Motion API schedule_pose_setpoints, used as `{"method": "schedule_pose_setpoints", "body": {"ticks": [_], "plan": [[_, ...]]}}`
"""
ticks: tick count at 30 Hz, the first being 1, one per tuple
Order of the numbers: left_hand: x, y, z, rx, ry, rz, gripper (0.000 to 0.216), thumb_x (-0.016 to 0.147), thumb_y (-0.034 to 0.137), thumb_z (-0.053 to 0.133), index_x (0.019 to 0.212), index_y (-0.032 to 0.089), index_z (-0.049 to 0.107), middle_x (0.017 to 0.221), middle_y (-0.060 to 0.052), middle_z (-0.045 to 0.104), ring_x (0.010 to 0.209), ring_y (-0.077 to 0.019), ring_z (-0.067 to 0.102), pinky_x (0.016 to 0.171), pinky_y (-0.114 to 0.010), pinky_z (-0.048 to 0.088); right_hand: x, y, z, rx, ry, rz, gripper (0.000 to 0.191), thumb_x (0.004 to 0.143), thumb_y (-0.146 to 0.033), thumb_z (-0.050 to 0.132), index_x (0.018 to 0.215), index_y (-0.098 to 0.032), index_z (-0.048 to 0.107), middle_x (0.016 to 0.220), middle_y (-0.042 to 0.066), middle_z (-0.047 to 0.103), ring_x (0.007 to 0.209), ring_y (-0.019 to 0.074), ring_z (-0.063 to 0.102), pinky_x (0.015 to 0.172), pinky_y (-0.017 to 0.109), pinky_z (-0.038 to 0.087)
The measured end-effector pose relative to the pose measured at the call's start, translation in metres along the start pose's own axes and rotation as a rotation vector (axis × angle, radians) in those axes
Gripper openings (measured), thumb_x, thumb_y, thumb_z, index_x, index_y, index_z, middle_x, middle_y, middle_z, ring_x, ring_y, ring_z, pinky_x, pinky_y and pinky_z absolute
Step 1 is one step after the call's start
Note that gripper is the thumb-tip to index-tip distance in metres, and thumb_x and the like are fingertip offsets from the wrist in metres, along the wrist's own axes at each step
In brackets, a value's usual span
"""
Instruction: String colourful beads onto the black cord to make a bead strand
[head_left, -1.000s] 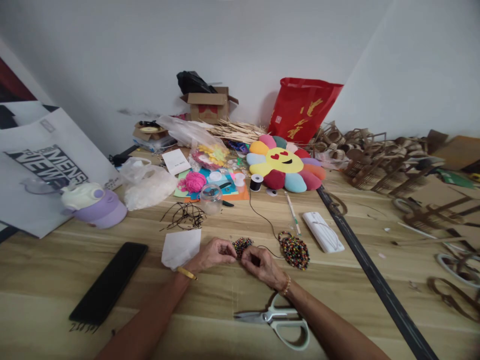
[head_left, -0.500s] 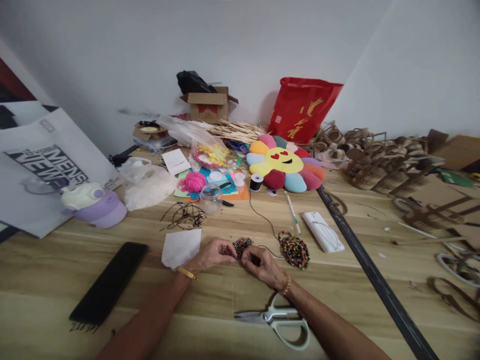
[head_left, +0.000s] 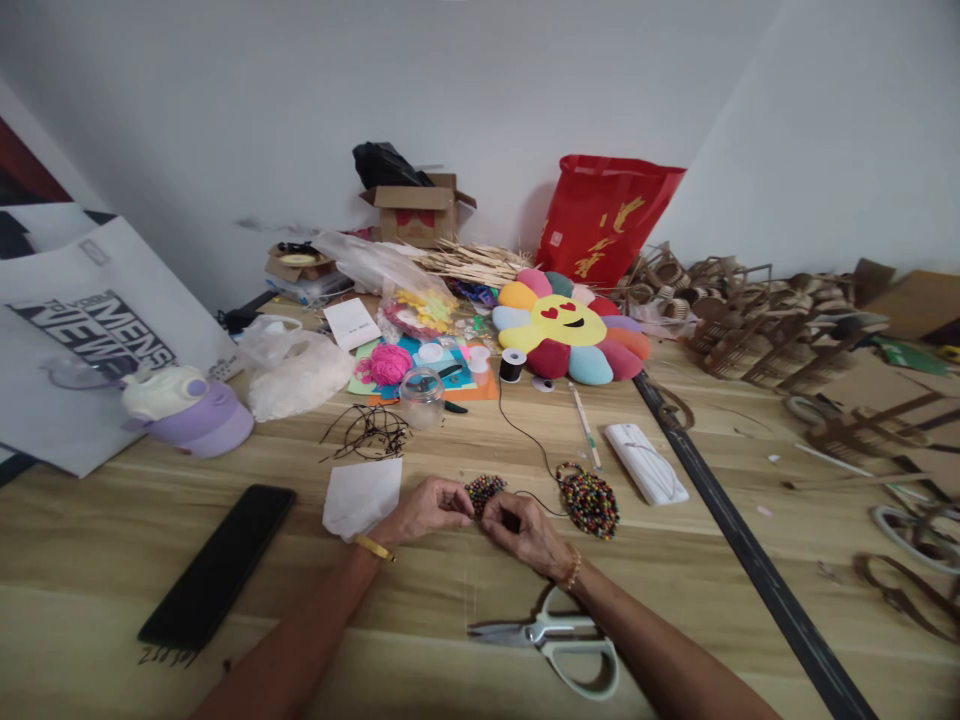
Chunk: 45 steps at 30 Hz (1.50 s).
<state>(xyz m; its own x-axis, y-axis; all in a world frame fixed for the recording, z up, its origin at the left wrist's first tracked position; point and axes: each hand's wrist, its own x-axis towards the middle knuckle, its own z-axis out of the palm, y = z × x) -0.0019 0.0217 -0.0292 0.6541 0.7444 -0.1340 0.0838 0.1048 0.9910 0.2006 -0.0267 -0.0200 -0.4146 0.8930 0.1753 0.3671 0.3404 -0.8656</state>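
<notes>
My left hand (head_left: 436, 508) is pinched, thumb against fingertips; what it holds is too small to make out. Close beside it, my right hand (head_left: 526, 532) is also closed in a pinch, fingertips facing the left hand's. A black cord (head_left: 538, 500) runs to the back of my right hand, but the fingers hide its end. Just beyond both hands sits a small pile of multicoloured beads (head_left: 484, 491). Right of them, a coiled strand of strung beads (head_left: 590, 503) lies flat. Nearer me are scissors (head_left: 551, 632) with pale handles, their blades pointing left.
A black thread spool (head_left: 513, 366) stands beyond the beads, its cord trailing towards the strand. White paper (head_left: 364, 497), a glass jar (head_left: 423, 398) and a dark phone-like slab (head_left: 219, 567) lie leftward. A white power bank-like block (head_left: 646, 464) and flower cushion (head_left: 566, 325) are rightward.
</notes>
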Motion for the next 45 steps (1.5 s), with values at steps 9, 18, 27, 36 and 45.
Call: {"method": "schedule_pose_setpoints", "body": {"ticks": [9, 18, 27, 36, 45], "plan": [[0.000, 0.002, -0.001, -0.030, 0.006, 0.010, 0.029, 0.060, 0.035, 0.081, 0.071, 0.011, 0.068, 0.069, -0.003, 0.068, 0.064, -0.0117, 0.059, 0.063, -0.022, 0.044, -0.001, 0.000, 0.000, -0.002, 0.005, 0.006, 0.009, 0.079, -0.020, 0.054, 0.072, -0.016, 0.057, 0.060, -0.003, 0.052, 0.053, 0.0095, 0.044, 0.051, 0.019, 0.035], [0.001, -0.001, -0.001, -0.024, 0.011, 0.008, 0.029, 0.059, 0.035, 0.081, 0.070, 0.012, 0.068, 0.068, -0.003, 0.068, 0.063, -0.0116, 0.059, 0.063, -0.022, 0.044, -0.001, 0.000, 0.000, 0.001, 0.006, 0.016, 0.009, 0.078, -0.020, 0.053, 0.071, -0.016, 0.056, 0.058, -0.003, 0.051, 0.052, 0.0093, 0.044, 0.049, 0.018, 0.033], [0.001, 0.000, 0.000, 0.001, 0.000, -0.006, 0.030, 0.059, 0.036, 0.081, 0.071, 0.012, 0.067, 0.069, -0.002, 0.067, 0.064, -0.0115, 0.058, 0.064, -0.022, 0.043, 0.000, 0.001, 0.001, -0.008, 0.001, 0.004, 0.008, 0.078, -0.017, 0.053, 0.071, -0.015, 0.056, 0.059, -0.003, 0.052, 0.052, 0.0092, 0.044, 0.050, 0.018, 0.034], [0.000, 0.001, 0.003, -0.005, 0.004, 0.001, 0.026, 0.061, 0.031, 0.080, 0.070, 0.011, 0.067, 0.067, -0.002, 0.067, 0.063, -0.0112, 0.057, 0.063, -0.021, 0.043, 0.000, -0.001, 0.000, -0.010, 0.007, -0.011, 0.009, 0.078, -0.018, 0.053, 0.070, -0.015, 0.056, 0.058, -0.003, 0.051, 0.051, 0.0089, 0.043, 0.049, 0.018, 0.033], [0.003, -0.005, 0.009, -0.003, 0.023, -0.011, 0.026, 0.060, 0.031, 0.080, 0.069, 0.012, 0.066, 0.065, -0.001, 0.066, 0.061, -0.0113, 0.058, 0.062, -0.022, 0.043, -0.001, 0.001, 0.001, 0.019, 0.012, -0.020, 0.008, 0.078, -0.018, 0.054, 0.071, -0.015, 0.057, 0.059, -0.002, 0.052, 0.052, 0.0089, 0.045, 0.050, 0.018, 0.034]]}}
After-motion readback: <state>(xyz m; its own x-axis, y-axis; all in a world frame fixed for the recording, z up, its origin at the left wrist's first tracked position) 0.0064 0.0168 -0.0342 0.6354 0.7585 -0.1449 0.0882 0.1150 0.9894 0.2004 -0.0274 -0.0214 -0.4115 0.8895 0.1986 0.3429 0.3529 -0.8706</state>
